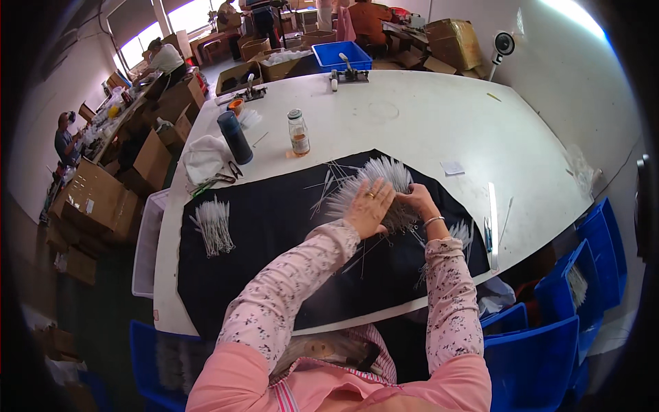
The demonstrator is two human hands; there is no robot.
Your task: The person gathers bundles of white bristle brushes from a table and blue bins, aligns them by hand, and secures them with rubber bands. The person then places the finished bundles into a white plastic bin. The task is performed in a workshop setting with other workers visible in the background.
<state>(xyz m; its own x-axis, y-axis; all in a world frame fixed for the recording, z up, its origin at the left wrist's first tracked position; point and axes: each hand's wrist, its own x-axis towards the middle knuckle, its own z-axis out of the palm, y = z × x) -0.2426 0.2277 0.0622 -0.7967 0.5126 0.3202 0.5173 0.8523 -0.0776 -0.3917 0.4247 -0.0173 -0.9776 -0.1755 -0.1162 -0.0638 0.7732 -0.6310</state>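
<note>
A large heap of small white bristle brushes (388, 172) with thin wire stems lies on a black cloth (274, 226). My left hand (371, 206) rests across the near left side of this heap, fingers stretched out and thumb apart. At its right side, my right hand (420, 200) curls its fingers against the brushes; its fingertips are partly hidden. Loose brushes stick out to the left of the heap. A neat bundle of the same brushes (214, 226) lies at the cloth's left, and a smaller group (461, 235) sits beside my right forearm.
On the white table (439, 117) stand a dark flask (235, 137) and a glass jar (298, 134). Scissors (233, 170) and a white cloth (204, 158) lie at left, a metal ruler (492, 226) at right. Blue bins (535, 357) crowd the near right; people work farther back.
</note>
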